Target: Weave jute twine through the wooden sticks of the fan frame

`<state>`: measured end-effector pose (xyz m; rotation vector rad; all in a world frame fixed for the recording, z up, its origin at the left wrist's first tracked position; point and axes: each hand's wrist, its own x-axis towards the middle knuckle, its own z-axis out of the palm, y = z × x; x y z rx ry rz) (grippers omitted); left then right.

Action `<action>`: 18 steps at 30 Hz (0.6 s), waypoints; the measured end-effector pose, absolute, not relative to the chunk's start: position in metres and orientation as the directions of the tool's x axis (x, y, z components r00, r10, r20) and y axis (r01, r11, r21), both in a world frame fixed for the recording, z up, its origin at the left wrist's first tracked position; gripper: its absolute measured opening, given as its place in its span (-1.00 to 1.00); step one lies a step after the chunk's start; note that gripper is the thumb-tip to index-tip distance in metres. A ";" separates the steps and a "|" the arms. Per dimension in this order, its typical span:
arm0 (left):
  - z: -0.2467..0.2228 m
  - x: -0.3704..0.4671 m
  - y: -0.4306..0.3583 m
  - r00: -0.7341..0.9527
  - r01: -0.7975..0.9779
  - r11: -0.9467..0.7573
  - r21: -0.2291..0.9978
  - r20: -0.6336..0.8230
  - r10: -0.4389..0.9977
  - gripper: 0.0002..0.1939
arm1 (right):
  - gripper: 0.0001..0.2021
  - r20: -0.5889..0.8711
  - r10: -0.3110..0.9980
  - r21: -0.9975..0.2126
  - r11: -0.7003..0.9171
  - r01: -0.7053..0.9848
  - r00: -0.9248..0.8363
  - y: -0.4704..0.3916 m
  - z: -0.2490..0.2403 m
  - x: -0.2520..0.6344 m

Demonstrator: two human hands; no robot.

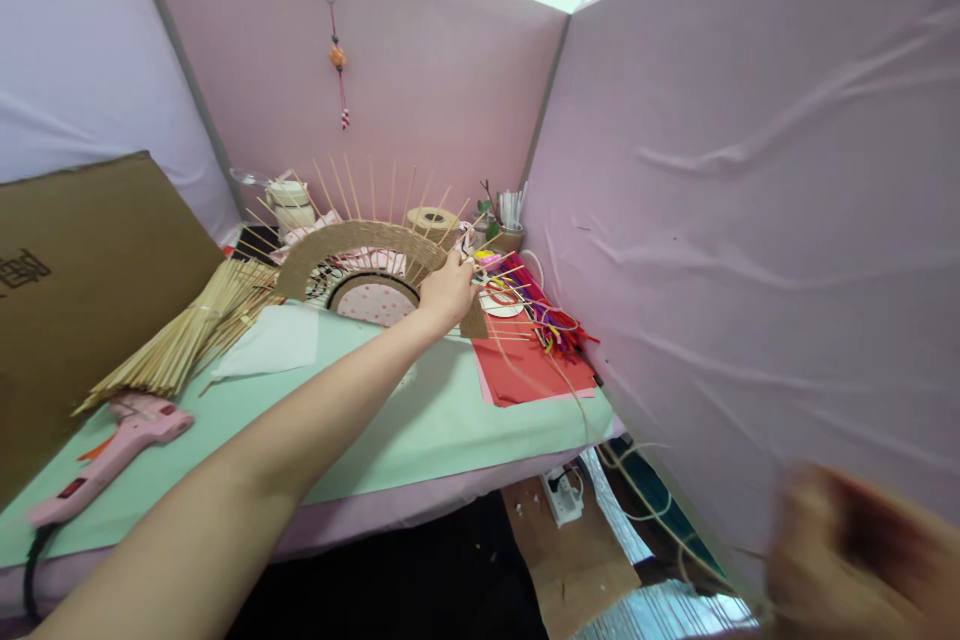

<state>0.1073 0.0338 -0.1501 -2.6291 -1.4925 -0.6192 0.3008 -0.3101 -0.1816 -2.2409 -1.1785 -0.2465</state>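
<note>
My left hand (448,292) reaches across the table and is closed on the right part of a woven arch (352,238). The arch is brown twine woven through thin wooden sticks that spread out like a fan. A pale twine (581,410) hangs from the right side of the arch, passes over the table edge and runs down towards my right hand (844,555). That hand, at the lower right, is smeared by motion, with its fingers curled in a fist; the twine meets it near the bottom of the view. My left fingertips are partly hidden.
A pink glue gun (112,455) and a bundle of sticks (176,335) lie at the left, near a cardboard sheet (90,290). Red paper (532,365) and coloured pipe cleaners (544,300) lie at the right. A power strip (562,497) is on the floor. Fabric walls surround the table.
</note>
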 end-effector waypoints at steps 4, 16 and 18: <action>-0.149 0.107 0.033 0.452 0.838 -0.525 0.149 0.350 0.820 -0.68 | -0.55 0.111 0.924 -0.393 -0.298 0.870 0.366 -0.266 -0.206 0.302; -0.149 0.107 0.033 0.458 0.830 -0.535 0.156 0.353 0.815 -0.67 | -0.73 0.354 0.861 -0.820 0.098 0.564 0.366 -0.104 -0.201 0.238; -0.150 0.106 0.033 0.454 0.834 -0.529 0.154 0.353 0.818 -0.67 | -0.75 0.347 0.834 -0.860 0.100 0.501 0.429 -0.071 -0.217 0.227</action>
